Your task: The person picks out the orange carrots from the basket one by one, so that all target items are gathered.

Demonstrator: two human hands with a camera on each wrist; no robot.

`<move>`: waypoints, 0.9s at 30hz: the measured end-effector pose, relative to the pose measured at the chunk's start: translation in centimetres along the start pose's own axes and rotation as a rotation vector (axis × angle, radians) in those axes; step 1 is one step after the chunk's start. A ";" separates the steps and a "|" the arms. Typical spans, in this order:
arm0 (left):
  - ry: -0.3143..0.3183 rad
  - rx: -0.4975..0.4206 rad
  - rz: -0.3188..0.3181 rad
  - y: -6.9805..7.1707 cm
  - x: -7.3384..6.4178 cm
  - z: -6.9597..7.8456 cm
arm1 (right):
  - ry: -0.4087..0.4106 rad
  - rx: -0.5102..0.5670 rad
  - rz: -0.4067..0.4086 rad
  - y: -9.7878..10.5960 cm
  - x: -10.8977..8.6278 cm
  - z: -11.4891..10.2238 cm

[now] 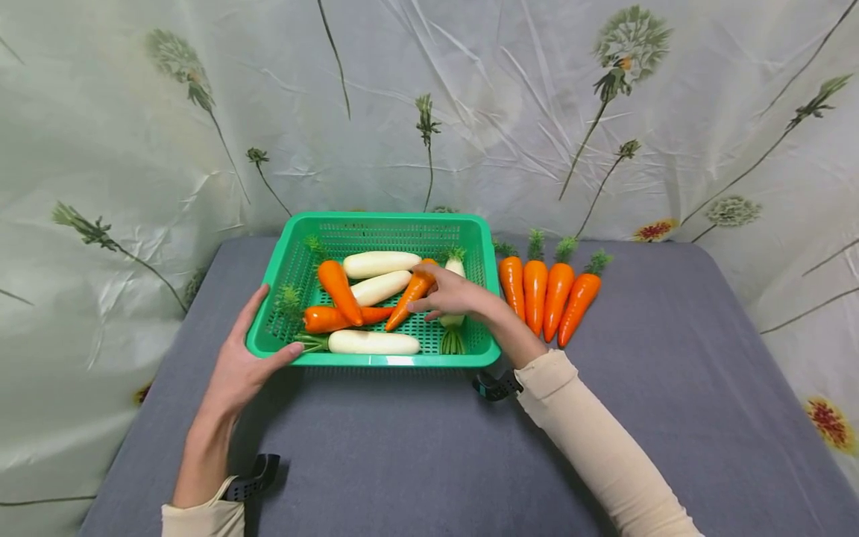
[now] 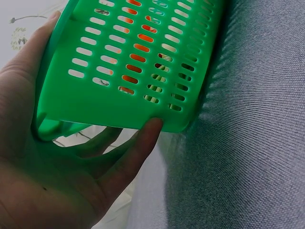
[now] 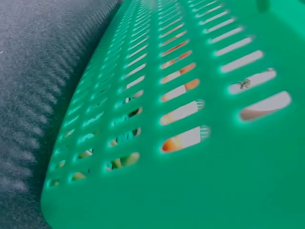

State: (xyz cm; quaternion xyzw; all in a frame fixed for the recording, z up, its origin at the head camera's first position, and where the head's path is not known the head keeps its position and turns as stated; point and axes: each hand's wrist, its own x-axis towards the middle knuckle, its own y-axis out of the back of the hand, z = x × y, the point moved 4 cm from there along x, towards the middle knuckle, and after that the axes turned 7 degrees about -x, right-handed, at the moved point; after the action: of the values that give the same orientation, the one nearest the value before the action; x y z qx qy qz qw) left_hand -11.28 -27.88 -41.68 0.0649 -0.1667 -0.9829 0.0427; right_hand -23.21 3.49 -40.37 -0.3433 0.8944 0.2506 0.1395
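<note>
A green plastic basket (image 1: pixel 396 361) holds three orange carrots and several white radishes. My left hand (image 1: pixel 250 369) grips its front left corner, thumb over the rim; the left wrist view shows fingers around the perforated wall (image 2: pixel 109 102). Inside, my right hand (image 1: pixel 451 291) holds a carrot (image 1: pixel 405 300) near its thick end, the tip pointing toward the front. One carrot (image 1: pixel 340 291) lies across another carrot (image 1: pixel 325 319) at the left. A radish (image 1: pixel 373 342) lies along the front wall, and my right hand partly covers an upright-lying radish (image 1: pixel 456 265). The right wrist view shows only basket wall (image 3: pixel 167 191), not the hand.
Several carrots (image 1: pixel 535 287) lie side by side on the grey cloth (image 1: pixel 403 447), just right of the basket. Behind the table hangs a pale curtain (image 1: pixel 496 112) printed with dandelions. A black wrist strap (image 1: pixel 251 479) shows on the left arm.
</note>
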 end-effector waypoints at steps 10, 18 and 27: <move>-0.002 0.000 0.003 0.1 0.1 -0.1 | -0.018 -0.063 0.063 -0.1 0.1 0.1; -0.003 0.011 0.002 0.1 0.1 -0.1 | -0.039 -0.101 0.047 -0.4 -0.1 0.1; -0.007 -0.007 -0.003 0.0 0.0 -0.1 | 0.028 -0.060 0.085 -0.4 -0.4 0.1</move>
State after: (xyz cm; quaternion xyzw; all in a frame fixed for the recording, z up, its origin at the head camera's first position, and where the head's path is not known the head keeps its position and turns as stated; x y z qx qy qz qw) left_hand -11.26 -27.93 -41.80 0.0615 -0.1633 -0.9838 0.0408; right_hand -22.65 3.48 -40.43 -0.3127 0.9020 0.2783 0.1057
